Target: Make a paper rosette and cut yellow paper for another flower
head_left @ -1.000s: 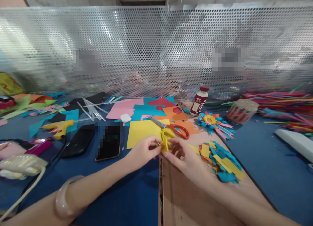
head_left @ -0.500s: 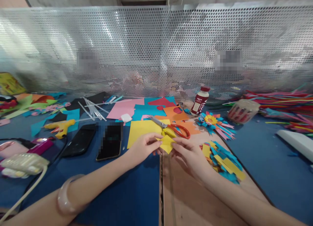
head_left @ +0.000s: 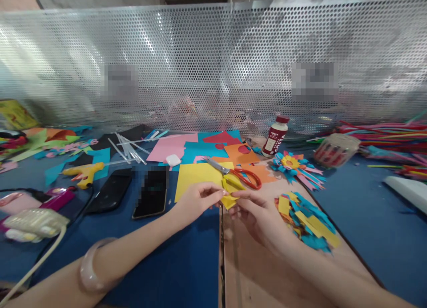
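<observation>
A small folded piece of yellow paper (head_left: pixel 229 200) is held between both hands above the table's middle. My left hand (head_left: pixel 196 200) pinches its left side with thumb and fingertips. My right hand (head_left: pixel 255 214) pinches its right side, fingers curled. Just beyond lie a yellow paper sheet (head_left: pixel 193 177) and orange-handled scissors (head_left: pixel 240 174). To the right of my right hand sits a pile of yellow, blue and orange paper strips (head_left: pixel 307 221).
Two dark phones (head_left: pixel 133 192) and a yellow glue gun (head_left: pixel 82 172) lie left. Pink, blue and orange sheets (head_left: pixel 200 148), a bottle (head_left: pixel 275 137), a paper flower (head_left: pixel 293 166), a plastic tub (head_left: pixel 335 150) and coloured sticks (head_left: pixel 387 139) sit before a perforated metal screen (head_left: pixel 213 68).
The yellow piece was upright and narrow, then spread flat between the fingers, and now sits lower and folded smaller. Both hands stayed in the same spot.
</observation>
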Demonstrator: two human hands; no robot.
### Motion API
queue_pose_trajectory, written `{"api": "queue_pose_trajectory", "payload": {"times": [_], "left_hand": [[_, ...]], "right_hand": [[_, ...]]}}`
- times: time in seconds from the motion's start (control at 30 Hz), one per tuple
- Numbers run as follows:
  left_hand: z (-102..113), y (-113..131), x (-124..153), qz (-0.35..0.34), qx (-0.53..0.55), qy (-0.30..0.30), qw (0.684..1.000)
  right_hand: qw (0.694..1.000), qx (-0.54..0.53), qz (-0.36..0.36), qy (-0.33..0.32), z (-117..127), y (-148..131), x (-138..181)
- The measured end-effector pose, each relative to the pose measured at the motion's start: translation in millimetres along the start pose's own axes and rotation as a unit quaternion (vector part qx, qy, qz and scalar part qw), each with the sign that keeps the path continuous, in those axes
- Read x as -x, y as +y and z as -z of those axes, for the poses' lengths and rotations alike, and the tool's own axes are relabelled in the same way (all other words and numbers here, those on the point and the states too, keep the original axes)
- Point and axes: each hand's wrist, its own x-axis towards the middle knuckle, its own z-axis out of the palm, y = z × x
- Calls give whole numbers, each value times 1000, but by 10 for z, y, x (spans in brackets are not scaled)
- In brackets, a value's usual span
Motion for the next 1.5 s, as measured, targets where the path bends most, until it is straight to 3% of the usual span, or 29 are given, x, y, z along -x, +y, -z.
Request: {"api": "queue_pose_trajectory", "payload": {"times": [0.3, 0.57, 1.5], "left_hand": [[24, -46, -18, 26, -4, -8, 1000], [18, -81, -19, -25, -63, -24, 997], [20, -44, -12, -9, -38, -32, 999]], "right_hand": [[1000, 9, 3, -21, -21, -24, 14], [985, 173, -4, -21, -28, -15, 4], [991, 131, -1, -35, 2, 15, -6]]}}
